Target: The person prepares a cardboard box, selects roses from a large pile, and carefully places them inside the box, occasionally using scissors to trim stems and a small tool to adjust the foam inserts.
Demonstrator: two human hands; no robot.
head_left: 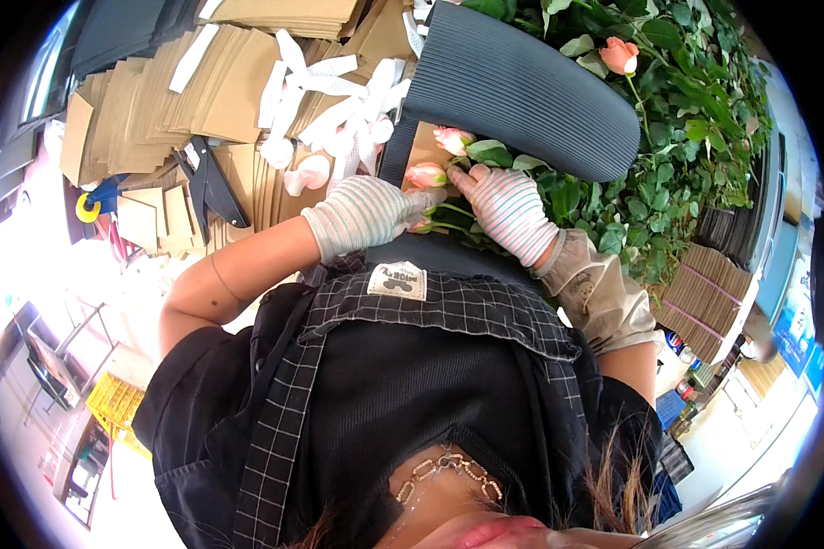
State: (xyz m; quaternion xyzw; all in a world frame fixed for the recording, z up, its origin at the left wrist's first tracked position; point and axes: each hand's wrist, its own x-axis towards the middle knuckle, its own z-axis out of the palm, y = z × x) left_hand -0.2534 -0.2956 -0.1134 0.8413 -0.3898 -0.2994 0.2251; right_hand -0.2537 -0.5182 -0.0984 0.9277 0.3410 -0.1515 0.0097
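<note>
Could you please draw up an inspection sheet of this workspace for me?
Surface: tan card under the rose heads; a dark ribbed panel stands beyond it.
Things at hand: at least two pink roses between the hands, partly covered.
Clutter: tan cardboard sheets, loose white strips and a black hand tool on the left; leafy greenery on the right.
Grip: gloved left hand at the lower blooms, gloved right hand at the stems and leaves; how firmly either closes cannot be told.
Cables: nothing seen for certain.
Surroundings: yellow crate at lower left, banded cardboard bundle at right.
</note>
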